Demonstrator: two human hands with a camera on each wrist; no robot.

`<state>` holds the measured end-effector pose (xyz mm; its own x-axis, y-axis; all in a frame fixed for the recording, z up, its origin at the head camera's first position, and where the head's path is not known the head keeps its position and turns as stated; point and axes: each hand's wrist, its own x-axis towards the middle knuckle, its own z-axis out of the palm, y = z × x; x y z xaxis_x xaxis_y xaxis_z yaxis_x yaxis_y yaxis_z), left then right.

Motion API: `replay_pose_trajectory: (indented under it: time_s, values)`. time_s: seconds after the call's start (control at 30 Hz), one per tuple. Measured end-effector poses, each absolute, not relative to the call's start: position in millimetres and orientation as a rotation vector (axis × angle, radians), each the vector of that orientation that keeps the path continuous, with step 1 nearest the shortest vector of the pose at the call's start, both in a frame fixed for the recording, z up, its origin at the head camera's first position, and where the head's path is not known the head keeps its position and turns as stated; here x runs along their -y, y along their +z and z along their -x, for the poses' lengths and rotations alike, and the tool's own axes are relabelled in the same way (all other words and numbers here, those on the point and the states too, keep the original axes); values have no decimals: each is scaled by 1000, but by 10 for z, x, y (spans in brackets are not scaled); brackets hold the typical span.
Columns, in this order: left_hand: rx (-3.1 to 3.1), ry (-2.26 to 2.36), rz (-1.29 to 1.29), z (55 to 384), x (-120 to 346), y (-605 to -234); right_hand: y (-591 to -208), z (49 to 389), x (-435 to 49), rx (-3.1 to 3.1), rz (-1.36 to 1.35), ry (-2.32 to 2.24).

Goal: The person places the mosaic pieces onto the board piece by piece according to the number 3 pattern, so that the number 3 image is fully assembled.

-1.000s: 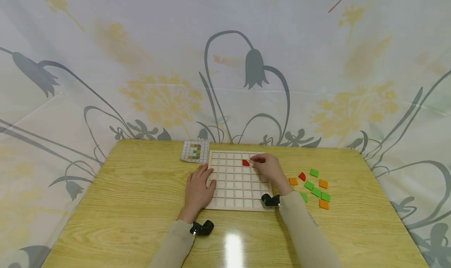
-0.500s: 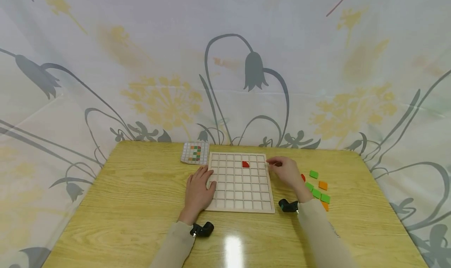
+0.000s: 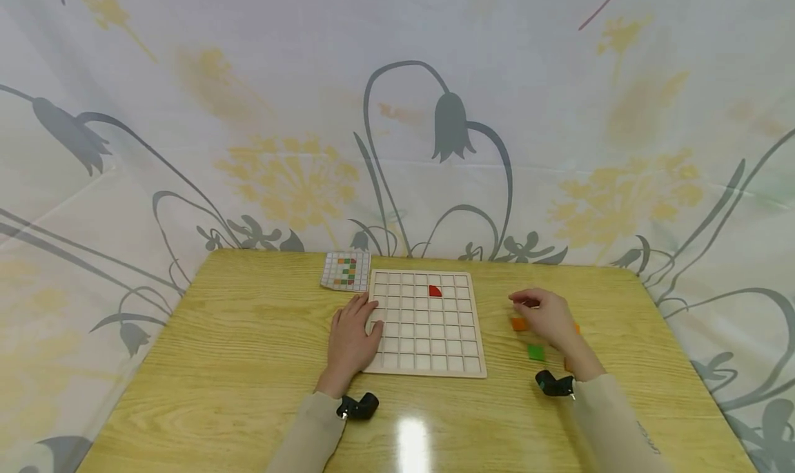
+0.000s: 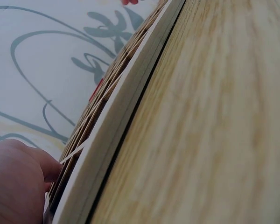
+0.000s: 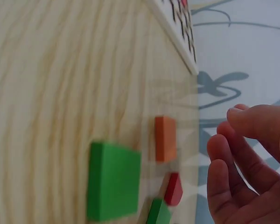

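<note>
A pale wooden grid board [image 3: 428, 335] lies on the table, with one red quarter-round tile [image 3: 435, 291] in a cell of its upper part. My left hand [image 3: 354, 331] rests on the board's left edge, fingers extended and thumb over the rim. To the right of the board, my right hand [image 3: 546, 317] hovers above loose tiles, its fingers loosely bent and holding nothing. Below it in the right wrist view are a green square tile [image 5: 114, 182], an orange tile [image 5: 165, 139] and a red tile [image 5: 173, 189]. Some tiles are hidden under this hand in the head view.
A pattern card [image 3: 346, 271] with a printed coloured grid lies at the board's upper left. The wooden table [image 3: 248, 335] ends at a flower-patterned curtain [image 3: 279, 114]. Black wrist cameras [image 3: 555, 383] sit on both forearms.
My right hand has moved right, away from the red tile on the board, to above the loose tiles. The left hand stays on the board's edge.
</note>
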<state>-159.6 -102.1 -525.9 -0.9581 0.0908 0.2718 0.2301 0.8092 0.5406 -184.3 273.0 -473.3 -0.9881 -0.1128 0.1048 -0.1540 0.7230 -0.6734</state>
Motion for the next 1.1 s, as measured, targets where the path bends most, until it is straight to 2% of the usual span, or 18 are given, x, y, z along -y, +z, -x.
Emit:
replay_pose_trajectory:
  time_s: [1.1]
  values:
    - [2762, -854, 236, 1581, 1008, -5255, -4745, 1220, -3058, 2935, -369, 992]
